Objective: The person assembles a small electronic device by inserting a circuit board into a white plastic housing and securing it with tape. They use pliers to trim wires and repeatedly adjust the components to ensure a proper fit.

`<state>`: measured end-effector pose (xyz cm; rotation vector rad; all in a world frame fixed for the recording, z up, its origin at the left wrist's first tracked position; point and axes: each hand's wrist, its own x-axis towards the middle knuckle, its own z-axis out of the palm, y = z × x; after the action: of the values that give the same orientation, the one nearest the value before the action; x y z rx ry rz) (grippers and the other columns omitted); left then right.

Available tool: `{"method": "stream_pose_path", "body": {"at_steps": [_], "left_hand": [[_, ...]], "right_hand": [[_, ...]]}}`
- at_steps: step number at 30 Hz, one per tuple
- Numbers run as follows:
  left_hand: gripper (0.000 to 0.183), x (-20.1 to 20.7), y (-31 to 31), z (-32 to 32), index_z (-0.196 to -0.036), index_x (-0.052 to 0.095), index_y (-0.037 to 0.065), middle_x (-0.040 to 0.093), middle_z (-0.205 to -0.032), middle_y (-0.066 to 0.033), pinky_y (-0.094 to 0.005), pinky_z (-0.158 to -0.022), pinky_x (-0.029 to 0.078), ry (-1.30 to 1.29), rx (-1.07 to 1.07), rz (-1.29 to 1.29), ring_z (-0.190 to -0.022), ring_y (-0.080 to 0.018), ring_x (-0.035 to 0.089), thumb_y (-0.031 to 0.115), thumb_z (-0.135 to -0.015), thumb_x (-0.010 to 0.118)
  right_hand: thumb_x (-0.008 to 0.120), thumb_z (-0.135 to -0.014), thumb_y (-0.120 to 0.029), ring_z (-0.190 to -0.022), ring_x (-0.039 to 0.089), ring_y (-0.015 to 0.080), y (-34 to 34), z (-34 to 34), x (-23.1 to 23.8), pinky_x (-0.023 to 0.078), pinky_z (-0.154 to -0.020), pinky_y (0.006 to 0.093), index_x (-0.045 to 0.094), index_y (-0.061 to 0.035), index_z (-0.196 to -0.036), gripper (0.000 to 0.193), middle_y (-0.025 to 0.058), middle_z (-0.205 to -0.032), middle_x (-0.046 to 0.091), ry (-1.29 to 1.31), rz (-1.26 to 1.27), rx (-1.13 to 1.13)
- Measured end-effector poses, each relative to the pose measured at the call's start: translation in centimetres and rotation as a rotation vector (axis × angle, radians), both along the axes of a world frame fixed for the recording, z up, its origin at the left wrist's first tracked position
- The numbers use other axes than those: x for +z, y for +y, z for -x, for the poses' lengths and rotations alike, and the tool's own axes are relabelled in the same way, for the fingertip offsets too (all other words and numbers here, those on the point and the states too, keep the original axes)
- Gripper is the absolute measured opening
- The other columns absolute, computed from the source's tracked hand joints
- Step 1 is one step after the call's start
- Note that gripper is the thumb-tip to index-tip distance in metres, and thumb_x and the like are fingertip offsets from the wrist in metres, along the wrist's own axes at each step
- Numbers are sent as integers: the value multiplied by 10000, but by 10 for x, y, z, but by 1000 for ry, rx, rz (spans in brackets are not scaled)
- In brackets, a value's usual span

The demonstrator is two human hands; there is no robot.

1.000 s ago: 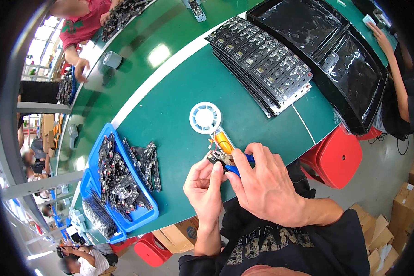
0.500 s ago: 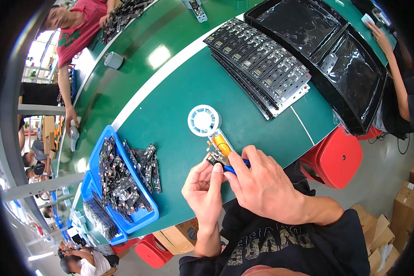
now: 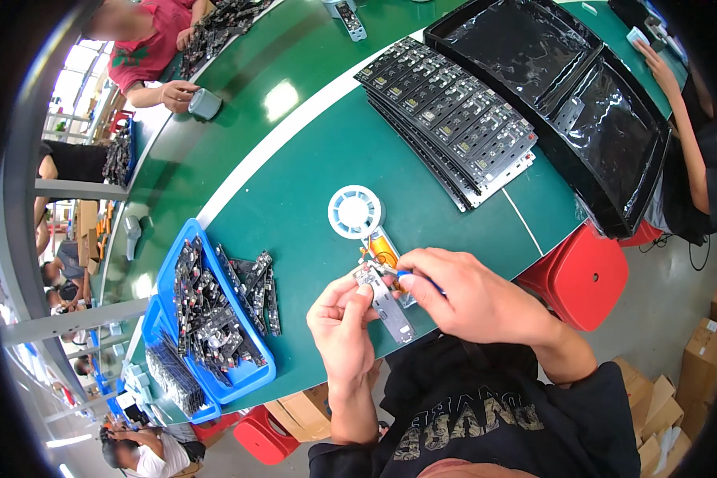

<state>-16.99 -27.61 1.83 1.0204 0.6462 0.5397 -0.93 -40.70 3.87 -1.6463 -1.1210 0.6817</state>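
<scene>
My left hand (image 3: 341, 319) pinches a narrow grey-black circuit board (image 3: 392, 312) between thumb and fingers, its long face slanting down to the right. My right hand (image 3: 482, 296) is closed round blue-handled pliers (image 3: 407, 274). Their metal tip is at the board's upper end, by some thin wires; whether it grips a wire is too small to tell. Just beyond my hands lies a small handheld fan (image 3: 354, 212) with a round, pale blue-white head. Its opened handle shows an orange battery (image 3: 383, 250), partly hidden by my hands.
Left, a blue bin (image 3: 268, 373) holds many loose circuit boards. Stacked board panels (image 3: 454, 119) lie at the back right beside black trays (image 3: 546, 99). A red stool (image 3: 589, 275) stands right of the green table (image 3: 295, 191). Across it, a co-worker's hand (image 3: 178, 95) touches a grey cup-shaped part (image 3: 205, 104).
The circuit board has turned so its long face shows, and my right hand has shifted slightly right with the pliers. The co-worker's hand has left a grey handle-shaped part and reached the cup-shaped one.
</scene>
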Motion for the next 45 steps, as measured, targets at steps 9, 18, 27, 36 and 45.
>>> {"method": "stream_pose_path", "body": {"at_steps": [9,18,27,36,45], "left_hand": [[298,2,12,4,-1295,642,-90,770,-1039,-194,-267,-713,625,155,172,-134,-854,-204,763,48,-1031,632],[467,-11,50,9,-1393,596,-65,739,-1177,-146,-253,-868,570,392,221,-509,-985,-129,701,38,-961,742],[507,-8,13,-9,-1352,628,-17,652,-1291,-210,-432,-1028,493,551,309,-1195,-1187,-352,613,108,-890,798],[913,-13,-63,-34,-1581,265,-95,470,-1435,-263,-507,-1116,340,589,169,-999,-1345,-402,443,135,-850,762],[540,-25,-35,-13,-1388,562,-49,676,-1179,-171,-450,-944,457,558,330,-1083,-1092,-345,611,65,-889,733]], "right_hand": [[493,-1113,-300,-754,600,153,-15,-24,7,511,-720,329,591,8,-1232,344,91,-911,674,616,203,88],[600,-1046,-188,-1078,640,362,-24,-13,21,495,-953,417,534,28,-1368,393,225,-1193,617,32,70,-133],[584,-1075,-182,-1236,610,223,11,-16,-18,520,-1041,386,416,-3,-1532,518,145,-1382,565,524,-116,-200],[547,-1088,-236,-1277,595,300,9,-20,-38,507,-1076,462,337,-10,-1579,580,229,-1437,541,622,-329,-250],[514,-1102,-193,-1228,627,345,-1,-27,-59,503,-1080,503,374,53,-1514,500,273,-1394,568,576,-358,-222]]}}
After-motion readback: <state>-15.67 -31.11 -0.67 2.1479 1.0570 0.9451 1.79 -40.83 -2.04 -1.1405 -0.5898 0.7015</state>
